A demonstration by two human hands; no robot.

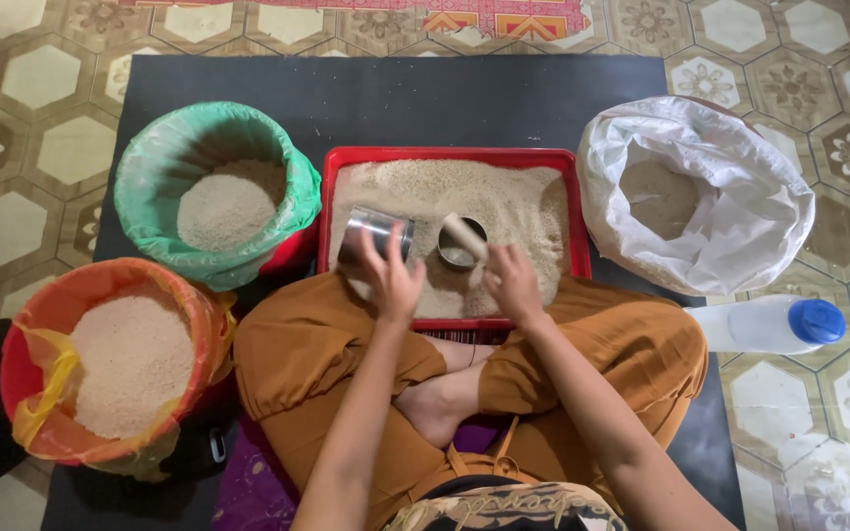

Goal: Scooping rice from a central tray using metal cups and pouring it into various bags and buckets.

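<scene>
A red tray (450, 155) full of pale rice grains rests in front of my crossed legs. My left hand (393, 278) grips a shiny metal cup (373, 234) lying tilted over the rice. My right hand (512, 280) holds a small pale scoop (466, 235) over a second metal cup (460, 248) that stands in the rice.
A green-lined bucket of rice (216, 192) stands left of the tray. An orange-lined bucket of rice (115, 359) sits nearer, at the left. A white sack of grain (705, 192) stands at the right, a plastic bottle with a blue cap (769, 323) below it. A dark mat (395, 93) covers patterned floor tiles.
</scene>
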